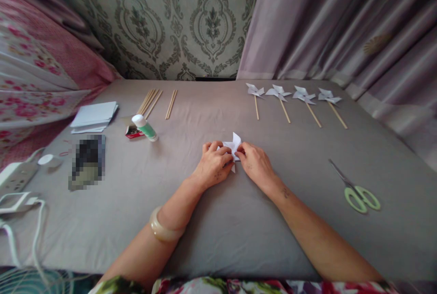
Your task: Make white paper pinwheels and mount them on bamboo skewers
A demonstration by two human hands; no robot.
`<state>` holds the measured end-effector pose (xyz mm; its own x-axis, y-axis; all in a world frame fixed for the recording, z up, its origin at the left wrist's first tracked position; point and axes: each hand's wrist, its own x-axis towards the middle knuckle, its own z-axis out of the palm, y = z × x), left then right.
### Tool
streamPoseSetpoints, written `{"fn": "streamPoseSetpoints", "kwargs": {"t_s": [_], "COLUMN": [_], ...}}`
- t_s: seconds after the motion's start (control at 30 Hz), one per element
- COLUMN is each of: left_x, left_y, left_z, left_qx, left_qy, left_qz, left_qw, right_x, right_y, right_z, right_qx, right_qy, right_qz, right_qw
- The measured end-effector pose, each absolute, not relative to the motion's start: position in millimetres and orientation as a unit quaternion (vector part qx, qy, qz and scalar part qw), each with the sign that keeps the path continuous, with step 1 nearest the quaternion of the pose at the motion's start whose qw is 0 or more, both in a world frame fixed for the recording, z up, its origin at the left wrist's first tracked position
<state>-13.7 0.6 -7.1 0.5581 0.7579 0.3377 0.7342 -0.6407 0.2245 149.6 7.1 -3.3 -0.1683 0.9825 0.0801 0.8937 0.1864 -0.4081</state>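
Observation:
At the middle of the table, a white paper pinwheel (235, 142) is held low over the cloth, its folded points sticking out between my hands. My left hand (214, 162) grips it from the left, fingers curled over the paper. From the right, my right hand (254, 159) pinches its edge with thumb and fingertips. Part of the pinwheel is hidden behind my fingers. To the upper left stand a glue stick (146, 128) with a white cap and a small red box (131, 131) of dark small pieces.
Several finished pinwheels (278, 93) on sticks lie at the back right. Green-handled scissors (357, 194) rest at the right. Wooden sticks (146, 102), a white paper stack (94, 116), a blurred-out object (88, 162) and a power strip (17, 175) with cables occupy the left.

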Motion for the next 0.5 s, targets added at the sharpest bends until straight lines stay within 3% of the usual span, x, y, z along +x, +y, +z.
{"fn": "streamPoseSetpoints", "kwargs": {"t_s": [0.5], "left_x": [-14.0], "left_y": [0.3], "left_z": [-9.4], "left_qx": [0.882], "left_qy": [0.423], "left_qz": [0.203], "left_qw": [0.044], "right_x": [148.3], "right_y": [10.2], "right_z": [0.1], "right_qx": [-0.617], "right_qy": [-0.761], "right_qz": [0.147], "right_qw": [0.138]}}
